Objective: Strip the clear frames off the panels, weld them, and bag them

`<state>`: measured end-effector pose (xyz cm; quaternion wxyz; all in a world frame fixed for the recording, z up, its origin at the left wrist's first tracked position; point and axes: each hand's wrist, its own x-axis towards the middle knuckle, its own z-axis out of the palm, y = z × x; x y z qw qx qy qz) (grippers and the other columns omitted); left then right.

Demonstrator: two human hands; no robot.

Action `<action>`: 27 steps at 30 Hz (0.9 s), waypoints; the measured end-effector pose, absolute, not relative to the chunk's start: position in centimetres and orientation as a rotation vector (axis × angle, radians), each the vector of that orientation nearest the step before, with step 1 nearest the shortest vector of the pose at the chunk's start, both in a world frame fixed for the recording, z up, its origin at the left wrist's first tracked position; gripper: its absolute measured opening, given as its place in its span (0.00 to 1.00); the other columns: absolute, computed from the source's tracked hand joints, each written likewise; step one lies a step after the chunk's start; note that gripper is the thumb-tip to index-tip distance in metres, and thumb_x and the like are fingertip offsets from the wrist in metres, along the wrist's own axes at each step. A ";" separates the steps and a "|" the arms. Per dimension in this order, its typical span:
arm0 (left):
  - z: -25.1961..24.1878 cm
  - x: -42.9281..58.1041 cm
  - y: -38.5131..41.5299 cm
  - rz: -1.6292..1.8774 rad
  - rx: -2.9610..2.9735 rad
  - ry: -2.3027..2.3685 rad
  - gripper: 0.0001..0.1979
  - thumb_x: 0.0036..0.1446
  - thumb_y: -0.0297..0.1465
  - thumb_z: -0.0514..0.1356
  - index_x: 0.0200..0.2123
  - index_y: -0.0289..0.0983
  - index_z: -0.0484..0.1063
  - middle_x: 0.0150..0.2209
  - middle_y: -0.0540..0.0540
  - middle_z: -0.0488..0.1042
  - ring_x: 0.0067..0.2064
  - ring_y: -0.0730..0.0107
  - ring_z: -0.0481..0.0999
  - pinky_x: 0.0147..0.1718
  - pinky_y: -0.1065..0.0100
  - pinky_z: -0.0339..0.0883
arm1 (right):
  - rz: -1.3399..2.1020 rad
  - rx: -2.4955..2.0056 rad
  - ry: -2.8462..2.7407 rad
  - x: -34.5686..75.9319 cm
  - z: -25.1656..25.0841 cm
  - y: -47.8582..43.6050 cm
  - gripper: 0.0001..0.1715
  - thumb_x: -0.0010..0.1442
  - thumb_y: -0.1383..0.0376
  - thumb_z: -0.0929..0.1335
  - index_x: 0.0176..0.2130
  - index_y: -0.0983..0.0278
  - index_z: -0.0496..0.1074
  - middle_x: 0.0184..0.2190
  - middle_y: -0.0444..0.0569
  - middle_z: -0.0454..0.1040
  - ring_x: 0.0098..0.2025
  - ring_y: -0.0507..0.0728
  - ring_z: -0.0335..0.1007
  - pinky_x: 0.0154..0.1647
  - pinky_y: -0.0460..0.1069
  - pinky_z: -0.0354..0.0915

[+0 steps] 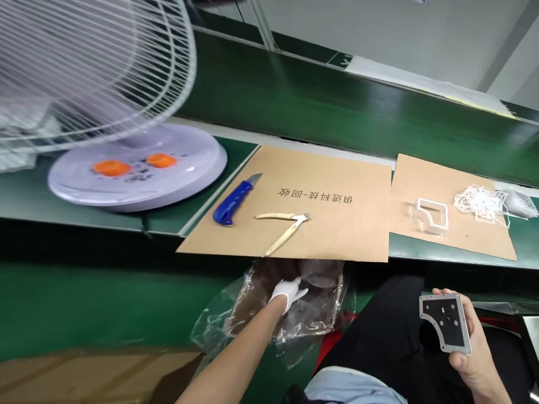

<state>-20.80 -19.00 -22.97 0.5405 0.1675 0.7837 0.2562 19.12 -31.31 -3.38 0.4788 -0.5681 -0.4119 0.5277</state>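
My left hand [288,294], in a white glove, reaches into a plastic-lined box [242,306] below the table edge. Its fingers are apart and I see nothing in them. Close to my lap on the right, my bare right hand [471,325] grips a flat metal plate [447,320] by its edges. The plate has a silvery rim, a dark middle with several small round marks, and a curved cutout at its lower left. On the brown cardboard [337,235] above the box lie a blue-handled knife [234,202] and cutting pliers [286,227] with pale handles, jaws to the right.
A white fan [138,168] with a wire guard fills the upper left. A second cardboard sheet [425,174] bears a clear-and-white frame [433,216] and a heap of white strands [480,203]. A cardboard box [92,376] is at lower left.
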 end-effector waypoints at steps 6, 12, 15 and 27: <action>-20.9 -19.5 -21.9 0.490 0.592 1.741 0.14 0.67 0.31 0.64 0.50 0.28 0.77 0.43 0.37 0.83 0.44 0.56 0.84 0.31 0.69 0.74 | 1.370 -1.317 -0.959 19.1 -4.1 -30.0 0.59 0.39 0.41 0.87 0.63 0.53 0.70 0.68 0.62 0.71 0.68 0.75 0.69 0.66 0.68 0.68; -8.7 -10.6 -23.0 0.473 1.393 1.148 0.16 0.63 0.37 0.66 0.53 0.44 0.82 0.53 0.42 0.83 0.49 0.54 0.84 0.51 0.57 0.79 | 1.458 -1.161 -0.914 18.4 -4.2 -27.7 0.58 0.39 0.40 0.86 0.62 0.54 0.70 0.68 0.62 0.70 0.70 0.73 0.67 0.69 0.67 0.65; -4.1 -5.3 -21.3 0.618 1.716 0.919 0.29 0.55 0.35 0.74 0.61 0.49 0.79 0.67 0.43 0.74 0.61 0.48 0.78 0.63 0.50 0.73 | 1.476 -1.109 -0.905 18.6 -4.0 -27.5 0.59 0.39 0.40 0.86 0.63 0.54 0.70 0.69 0.62 0.69 0.70 0.74 0.67 0.70 0.67 0.64; 2.5 -2.2 -9.0 0.625 2.442 0.584 0.20 0.77 0.41 0.55 0.65 0.43 0.74 0.61 0.41 0.79 0.59 0.58 0.79 0.61 0.59 0.73 | 1.224 -1.220 -1.289 23.3 -2.0 -21.3 0.68 0.45 0.42 0.85 0.74 0.48 0.59 0.74 0.56 0.61 0.72 0.73 0.62 0.72 0.68 0.63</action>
